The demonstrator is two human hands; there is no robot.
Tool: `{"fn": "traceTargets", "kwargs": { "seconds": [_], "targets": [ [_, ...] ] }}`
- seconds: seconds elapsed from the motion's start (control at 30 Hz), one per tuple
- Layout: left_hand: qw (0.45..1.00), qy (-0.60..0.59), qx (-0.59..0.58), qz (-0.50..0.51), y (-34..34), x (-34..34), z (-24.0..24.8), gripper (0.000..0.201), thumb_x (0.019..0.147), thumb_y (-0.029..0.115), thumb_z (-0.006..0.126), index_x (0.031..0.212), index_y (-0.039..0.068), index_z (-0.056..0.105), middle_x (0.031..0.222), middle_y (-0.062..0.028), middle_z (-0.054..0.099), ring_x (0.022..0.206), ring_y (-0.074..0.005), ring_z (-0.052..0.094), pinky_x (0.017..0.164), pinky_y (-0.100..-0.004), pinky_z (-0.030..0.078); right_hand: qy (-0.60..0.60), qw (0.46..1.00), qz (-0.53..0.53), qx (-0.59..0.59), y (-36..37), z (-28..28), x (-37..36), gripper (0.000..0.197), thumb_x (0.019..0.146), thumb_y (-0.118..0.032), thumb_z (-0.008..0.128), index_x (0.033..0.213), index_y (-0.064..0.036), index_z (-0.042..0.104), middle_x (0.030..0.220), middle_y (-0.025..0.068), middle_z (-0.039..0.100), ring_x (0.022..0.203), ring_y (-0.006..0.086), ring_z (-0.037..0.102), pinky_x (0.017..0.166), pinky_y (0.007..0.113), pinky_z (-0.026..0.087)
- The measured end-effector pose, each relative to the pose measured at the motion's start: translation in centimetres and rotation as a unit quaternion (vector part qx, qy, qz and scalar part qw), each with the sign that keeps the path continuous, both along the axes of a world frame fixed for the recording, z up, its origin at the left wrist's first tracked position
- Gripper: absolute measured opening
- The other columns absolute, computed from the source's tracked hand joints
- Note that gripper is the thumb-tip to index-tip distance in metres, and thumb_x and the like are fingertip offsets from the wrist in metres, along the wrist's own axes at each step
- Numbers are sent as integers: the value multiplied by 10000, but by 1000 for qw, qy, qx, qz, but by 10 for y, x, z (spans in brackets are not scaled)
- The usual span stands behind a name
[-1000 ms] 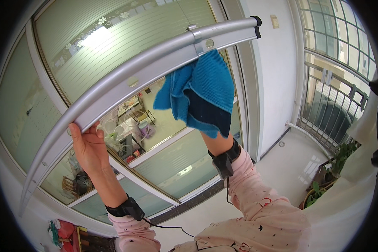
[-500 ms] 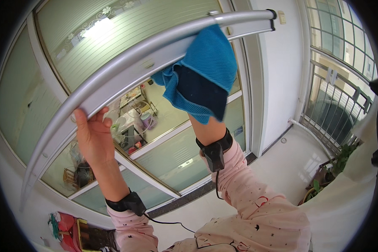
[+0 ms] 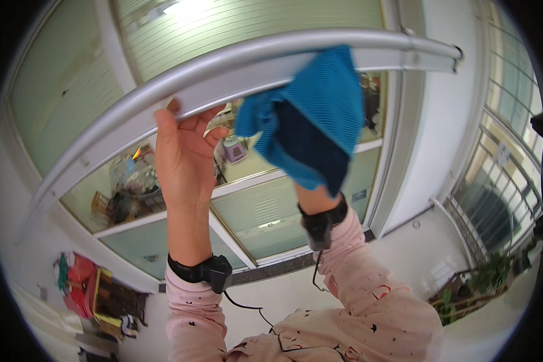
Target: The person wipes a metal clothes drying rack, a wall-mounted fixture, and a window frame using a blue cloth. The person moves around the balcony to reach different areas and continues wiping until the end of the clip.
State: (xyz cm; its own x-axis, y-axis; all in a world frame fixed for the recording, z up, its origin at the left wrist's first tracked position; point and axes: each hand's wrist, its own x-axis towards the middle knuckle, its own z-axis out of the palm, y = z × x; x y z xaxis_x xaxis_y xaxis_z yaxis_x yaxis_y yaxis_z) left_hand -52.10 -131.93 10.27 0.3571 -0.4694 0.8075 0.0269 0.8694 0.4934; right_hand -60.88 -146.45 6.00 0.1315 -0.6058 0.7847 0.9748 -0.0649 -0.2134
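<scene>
A long silver metal rail point(image 3: 247, 51), bowed by the lens, runs across the upper view with a rounded tube along its top and a flat strip below. My left hand point(image 3: 187, 151) grips the strip's lower edge, thumb on the near face and fingers curled beneath. Just to its right, a blue ribbed cloth point(image 3: 329, 99) with a dark navy patch point(image 3: 311, 142) is pressed against the rail. Under this cloth my right hand is hidden, holding it up; only my right wrist point(image 3: 317, 198) shows. The cloth's outline is slightly blurred.
Sliding glass doors point(image 3: 271, 232) stand behind the rail, with household items visible through them. A barred window railing point(image 3: 495, 187) and potted plants point(image 3: 492, 274) are at the right. Red bags point(image 3: 81, 283) and a yellow-edged box point(image 3: 102, 301) lie at the lower left.
The whole view has shifted, moving the rail's end rightward. The gap between my left hand and the cloth has narrowed. The cloth now sits farther from the rail's right end.
</scene>
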Motion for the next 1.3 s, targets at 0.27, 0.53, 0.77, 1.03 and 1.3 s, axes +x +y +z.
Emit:
{"fn": "traceTargets", "kwargs": {
  "seconds": [0.27, 0.53, 0.77, 1.03, 1.3],
  "targets": [
    [987, 75, -137, 43, 225, 183, -5, 483, 926, 436, 594, 1149, 8, 573, 1192, -133, 616, 1127, -272, 557, 841, -355, 482, 14, 994, -108, 28, -29, 8, -41, 505, 983, -328, 505, 1324, 39, 444, 1188, 229, 586, 1008, 300, 648, 852, 390, 580],
    [981, 115, -37, 150, 317, 263, 8, 200, 970, 202, 569, 1100, 54, 607, 1102, -91, 649, 1050, -248, 583, 753, -315, 478, -7, 991, -129, 19, -3, 34, -15, 506, 982, -333, 505, 1325, 34, 445, 1191, 224, 584, 1015, 300, 642, 862, 394, 570],
    [983, 119, -12, 136, 318, 258, 4, 184, 963, 221, 587, 1074, 79, 622, 982, -52, 673, 1019, -233, 615, 737, -311, 495, -20, 998, -58, 35, 57, 34, 84, 507, 981, -338, 504, 1325, 29, 447, 1193, 220, 583, 1022, 300, 636, 871, 397, 562],
    [981, 113, -18, 155, 313, 250, 6, 204, 972, 266, 575, 1062, 90, 625, 985, -66, 674, 978, -199, 638, 716, -291, 529, 4, 996, 77, 49, 175, -6, 253, 507, 980, -344, 504, 1325, 24, 448, 1196, 216, 582, 1030, 300, 630, 882, 401, 551],
    [974, 116, 14, 192, 314, 260, 8, 233, 967, 284, 583, 1001, 61, 639, 949, -78, 687, 879, -155, 641, 684, -271, 518, 54, 977, 202, 43, 321, -44, 396, 508, 979, -349, 503, 1325, 19, 449, 1199, 211, 580, 1038, 300, 623, 892, 405, 541]
  ]
}}
